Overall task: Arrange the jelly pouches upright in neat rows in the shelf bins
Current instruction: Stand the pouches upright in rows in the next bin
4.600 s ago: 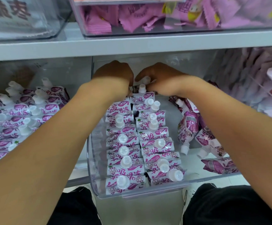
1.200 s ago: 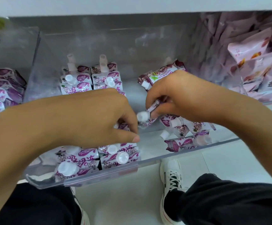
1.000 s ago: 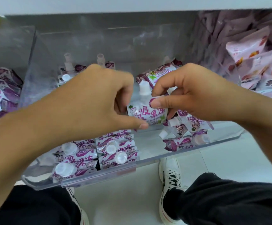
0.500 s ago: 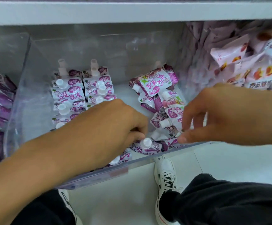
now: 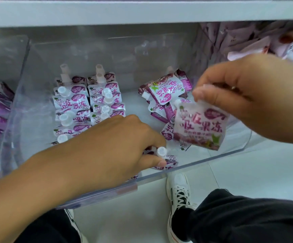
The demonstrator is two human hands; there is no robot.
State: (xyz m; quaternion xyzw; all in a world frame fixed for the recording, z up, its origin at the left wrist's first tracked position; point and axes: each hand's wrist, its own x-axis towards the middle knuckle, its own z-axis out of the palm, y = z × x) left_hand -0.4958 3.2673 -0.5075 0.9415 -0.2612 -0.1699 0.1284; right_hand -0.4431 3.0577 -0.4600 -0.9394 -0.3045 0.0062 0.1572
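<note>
The left hand (image 5: 117,148) reaches in from seven o'clock, palm down, fingers curled and thumb pinched against them on a pouch cap. The right hand (image 5: 247,95) comes in from three o'clock, raised higher, its grip pinching a pouch's top edge between thumb and fingertips (image 5: 210,97).

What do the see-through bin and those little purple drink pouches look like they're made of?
The bin looks like clear rigid plastic, probably acrylic: you see the floor through its wall, and its edges catch light. The pouch in the right hand seems to be thin glossy plastic film, printed purple and white; it creases and shines. The cap by the left hand looks like hard white plastic.
</note>
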